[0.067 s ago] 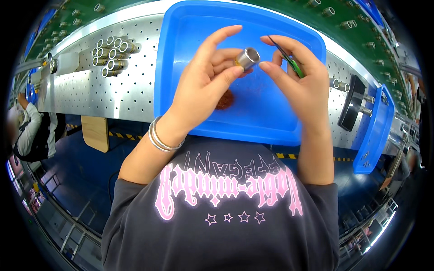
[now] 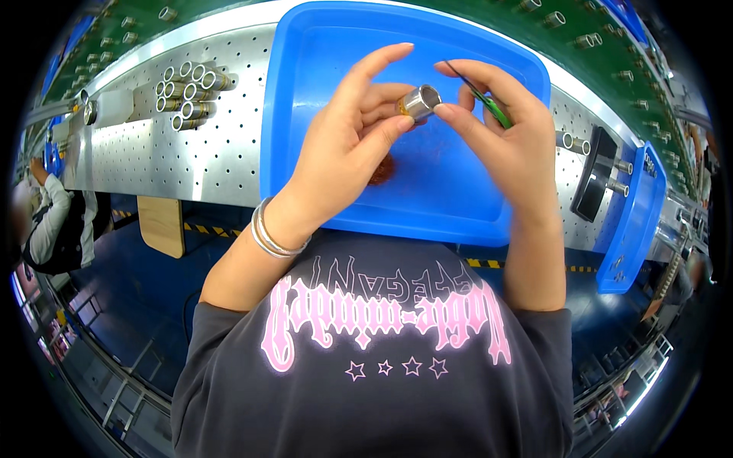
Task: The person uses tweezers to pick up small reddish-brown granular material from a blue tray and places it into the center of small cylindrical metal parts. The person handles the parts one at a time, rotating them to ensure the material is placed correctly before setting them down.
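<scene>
My left hand (image 2: pixel 340 141) pinches a short, shiny metal sleeve (image 2: pixel 417 102) between its thumb and fingers, with the index finger raised. The sleeve has an open end that faces right, and a yellowish band shows near its other end. Held in my right hand (image 2: pixel 500 130) are slim tweezers (image 2: pixel 495 108) with green sides and a dark pointed tip that angles up and left. The right thumb tip is at the sleeve's rim. Both hands are above a large blue plastic tray (image 2: pixel 305 46). A reddish-brown clump (image 2: pixel 382 169) lies in the tray, partly behind my left hand.
Several metal sleeves (image 2: pixel 187 91) stand grouped on the perforated metal table (image 2: pixel 229 145) at left. To the right are a black block (image 2: pixel 594 174), a few more sleeves and a smaller blue tray (image 2: pixel 630 229). A green conveyor (image 2: pixel 458 14) carrying sleeves runs behind. Another person (image 2: pixel 57 221) is at far left.
The sleeve has shifted slightly down and right, its open end turning more toward my right hand. My right hand has moved slightly left, bringing its thumb to the rim.
</scene>
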Available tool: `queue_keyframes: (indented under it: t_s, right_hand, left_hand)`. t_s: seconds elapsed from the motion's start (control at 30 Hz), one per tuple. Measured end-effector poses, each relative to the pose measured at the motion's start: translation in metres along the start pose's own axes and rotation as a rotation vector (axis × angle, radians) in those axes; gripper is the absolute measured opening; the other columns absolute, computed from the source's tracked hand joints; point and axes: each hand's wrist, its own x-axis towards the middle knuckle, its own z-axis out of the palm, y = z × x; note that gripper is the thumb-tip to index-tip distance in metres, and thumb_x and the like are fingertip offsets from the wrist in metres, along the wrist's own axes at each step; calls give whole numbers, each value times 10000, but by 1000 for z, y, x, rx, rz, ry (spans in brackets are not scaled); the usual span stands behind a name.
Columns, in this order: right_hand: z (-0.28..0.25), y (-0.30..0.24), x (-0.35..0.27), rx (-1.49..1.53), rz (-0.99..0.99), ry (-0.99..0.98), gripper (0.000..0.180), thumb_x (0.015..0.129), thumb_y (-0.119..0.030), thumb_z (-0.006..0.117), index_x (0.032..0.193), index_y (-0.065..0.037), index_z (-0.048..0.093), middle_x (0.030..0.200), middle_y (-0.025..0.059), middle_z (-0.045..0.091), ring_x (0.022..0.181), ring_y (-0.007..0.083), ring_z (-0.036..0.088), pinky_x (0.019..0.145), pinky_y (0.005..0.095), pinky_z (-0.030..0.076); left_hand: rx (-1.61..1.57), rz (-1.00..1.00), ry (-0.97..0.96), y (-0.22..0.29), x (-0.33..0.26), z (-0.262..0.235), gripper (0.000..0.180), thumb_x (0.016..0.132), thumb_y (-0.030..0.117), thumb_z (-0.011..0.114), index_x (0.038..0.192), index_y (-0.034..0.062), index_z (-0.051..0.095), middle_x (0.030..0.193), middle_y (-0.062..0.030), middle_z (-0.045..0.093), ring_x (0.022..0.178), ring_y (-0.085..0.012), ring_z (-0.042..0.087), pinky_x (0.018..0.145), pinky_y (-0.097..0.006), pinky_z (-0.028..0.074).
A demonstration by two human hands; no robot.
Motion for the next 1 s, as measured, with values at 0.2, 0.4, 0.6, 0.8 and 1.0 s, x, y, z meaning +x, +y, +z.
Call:
queue_keyframes:
  t_s: [0.2, 0.4, 0.6, 0.8, 1.0]
  right_hand:
    - [-2, 13, 9, 120, -12, -128, 190, 799, -92, 658, 966, -3, 640, 773, 41, 634, 670, 95, 545, 586, 216, 428]
    - [-6, 11, 6, 139, 26, -21, 97, 854, -97, 600, 878, -3, 613, 718, 15, 588, 673, 68, 531, 590, 199, 411]
    - [-5, 2, 2, 426, 20, -51, 104, 887, -107, 573, 897, -4, 585, 766, 19, 590, 726, 72, 542, 650, 201, 426]
    - [2, -6, 3, 478, -43, -74, 117, 893, -104, 574, 905, 12, 574, 794, 34, 597, 752, 81, 562, 690, 212, 460]
    - [6, -12, 3, 512, -63, -92, 147, 896, -148, 564, 899, -1, 554, 840, 62, 576, 748, 90, 516, 599, 188, 357]
  left_hand:
    - [242, 47, -66, 3, -2, 1, 545, 875, -46, 489, 1372, 97, 319, 1070, -133, 604, 943, -173, 621, 808, -276, 504]
    - [-206, -158, -51, 9, -1, -8, 499, 898, 90, 529, 1355, 34, 340, 1114, -182, 594, 992, -200, 608, 875, -284, 481]
    - [-394, -269, 52, 9, 0, -5, 458, 892, 164, 564, 1307, 36, 419, 1108, -160, 604, 972, -194, 619, 884, -279, 480]
    - [-475, -269, 55, 8, -1, -5, 428, 884, 103, 562, 1282, 9, 434, 1124, -163, 591, 995, -219, 601, 903, -315, 460]
    - [-440, -232, 72, 5, 1, -3, 396, 870, 51, 559, 1251, 4, 461, 1082, -149, 608, 963, -208, 615, 882, -314, 475]
